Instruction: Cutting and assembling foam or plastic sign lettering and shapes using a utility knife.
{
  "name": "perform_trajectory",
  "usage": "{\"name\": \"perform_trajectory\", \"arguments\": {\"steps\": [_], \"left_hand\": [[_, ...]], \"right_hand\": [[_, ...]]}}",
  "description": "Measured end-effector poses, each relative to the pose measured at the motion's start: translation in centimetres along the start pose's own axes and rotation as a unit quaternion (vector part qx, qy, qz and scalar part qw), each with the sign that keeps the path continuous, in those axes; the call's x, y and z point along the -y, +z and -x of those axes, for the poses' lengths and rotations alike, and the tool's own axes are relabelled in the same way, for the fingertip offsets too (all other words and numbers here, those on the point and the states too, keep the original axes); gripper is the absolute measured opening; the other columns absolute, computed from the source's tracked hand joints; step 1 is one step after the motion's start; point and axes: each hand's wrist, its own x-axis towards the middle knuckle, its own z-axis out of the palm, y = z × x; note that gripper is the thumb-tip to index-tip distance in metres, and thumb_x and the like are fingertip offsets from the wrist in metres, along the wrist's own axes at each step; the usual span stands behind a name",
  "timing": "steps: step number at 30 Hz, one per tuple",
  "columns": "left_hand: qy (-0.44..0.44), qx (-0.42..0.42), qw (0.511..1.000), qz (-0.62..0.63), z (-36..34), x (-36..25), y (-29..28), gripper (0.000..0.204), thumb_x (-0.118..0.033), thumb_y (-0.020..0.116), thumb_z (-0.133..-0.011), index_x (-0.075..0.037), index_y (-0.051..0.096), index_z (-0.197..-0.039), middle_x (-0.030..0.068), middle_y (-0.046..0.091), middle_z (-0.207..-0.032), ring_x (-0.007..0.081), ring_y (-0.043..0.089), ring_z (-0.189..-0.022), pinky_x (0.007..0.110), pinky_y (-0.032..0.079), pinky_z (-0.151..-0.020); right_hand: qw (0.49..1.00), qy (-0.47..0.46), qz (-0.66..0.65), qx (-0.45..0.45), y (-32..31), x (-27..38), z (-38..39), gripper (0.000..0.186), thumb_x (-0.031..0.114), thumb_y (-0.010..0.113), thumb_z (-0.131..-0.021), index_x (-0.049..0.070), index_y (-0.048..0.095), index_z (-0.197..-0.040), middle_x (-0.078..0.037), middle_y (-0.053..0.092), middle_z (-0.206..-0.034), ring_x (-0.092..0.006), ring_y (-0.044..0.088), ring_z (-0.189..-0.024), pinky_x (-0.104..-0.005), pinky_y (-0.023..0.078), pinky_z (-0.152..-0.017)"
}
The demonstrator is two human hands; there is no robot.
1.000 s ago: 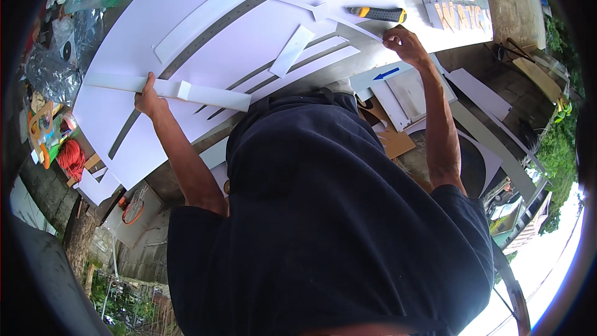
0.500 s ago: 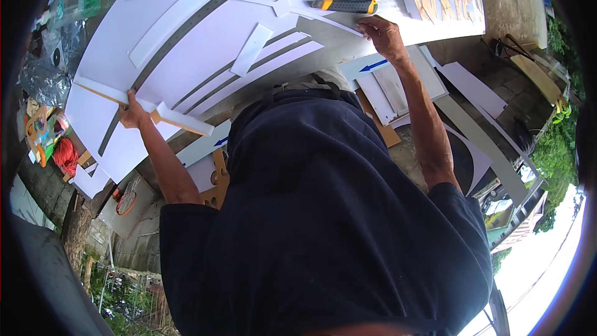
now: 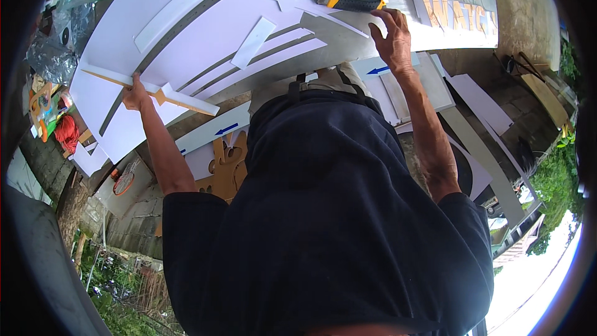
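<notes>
My left hand (image 3: 135,93) is closed around a narrow strip of white board with a tan edge (image 3: 186,103), shaped with a pointed piece at its middle. It lies over the left part of a large white sheet (image 3: 124,127). My right hand (image 3: 393,40) is open, thumb and fingers apart and nothing in them. Its fingertips are beside the end of a black and yellow utility knife (image 3: 352,4); whether they touch it I cannot tell. Below the knife lies a thin white strip (image 3: 336,22). A short white rectangle (image 3: 254,42) rests across several long strips.
White boards with cut-out tan letters (image 3: 444,9) lie at the far right. Plastic bags (image 3: 50,56) and a coil of red cord (image 3: 66,135) are at the left. Boards (image 3: 476,96) lean at the right, and a small basketball hoop (image 3: 123,183) is at the lower left.
My right hand has left the end of the thin strip, opened, and shifted up to the knife's end. My left hand still holds its strip.
</notes>
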Motion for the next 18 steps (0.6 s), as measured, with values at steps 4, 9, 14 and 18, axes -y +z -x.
{"name": "perform_trajectory", "arguments": {"steps": [4, 9, 14, 18], "left_hand": [[0.09, -0.15, 0.984, -0.026, 3.9, -2.5, -1.7, 0.054, -0.045, 0.085, -0.074, 0.001, 0.074, -0.099, 0.0142, 0.071, -0.091, 0.0326, 0.069, -0.079, 0.045, 0.056, -0.069], [0.286, 0.076, 0.915, 0.273, 20.6, -17.1, -5.0, 0.036, -0.015, 0.083, -0.082, -0.005, 0.071, -0.114, 0.0094, 0.07, -0.104, 0.0197, 0.066, -0.092, 0.035, 0.051, -0.072], [0.442, 0.103, 0.833, 0.316, 33.6, -24.1, -3.8, 0.07, -0.016, 0.083, -0.077, 0.0, 0.051, -0.137, 0.0251, 0.053, -0.14, 0.0427, 0.05, -0.13, 0.05, 0.041, -0.108], [0.492, 0.146, 0.804, 0.302, 38.1, -26.7, -1.7, 0.06, -0.018, 0.082, -0.079, -0.004, 0.059, -0.132, 0.0217, 0.056, -0.139, 0.0441, 0.05, -0.131, 0.049, 0.044, -0.106]], "right_hand": [[0.981, -0.159, 0.11, 0.005, 0.4, 1.5, -2.2, 0.053, 0.014, 0.076, -0.081, 0.013, 0.058, -0.13, -0.008, 0.058, -0.128, -0.0302, 0.054, -0.119, -0.0444, 0.045, -0.102], [0.954, -0.18, 0.229, 0.074, 1.5, -0.1, -3.8, 0.055, 0.019, 0.077, -0.085, 0.013, 0.055, -0.134, -0.009, 0.058, -0.129, -0.0292, 0.054, -0.123, -0.044, 0.046, -0.103], [0.972, -0.153, 0.147, 0.105, 0.7, 1.1, -3.7, 0.042, 0.017, 0.067, -0.091, 0.007, 0.054, -0.13, -0.015, 0.058, -0.125, -0.0335, 0.06, -0.112, -0.0453, 0.05, -0.093], [0.994, -0.012, -0.077, 0.075, -2.3, 1.1, -0.6, 0.038, 0.017, 0.059, -0.093, -0.001, 0.053, -0.126, -0.023, 0.062, -0.112, -0.0414, 0.064, -0.094, -0.0467, 0.053, -0.082]]}}
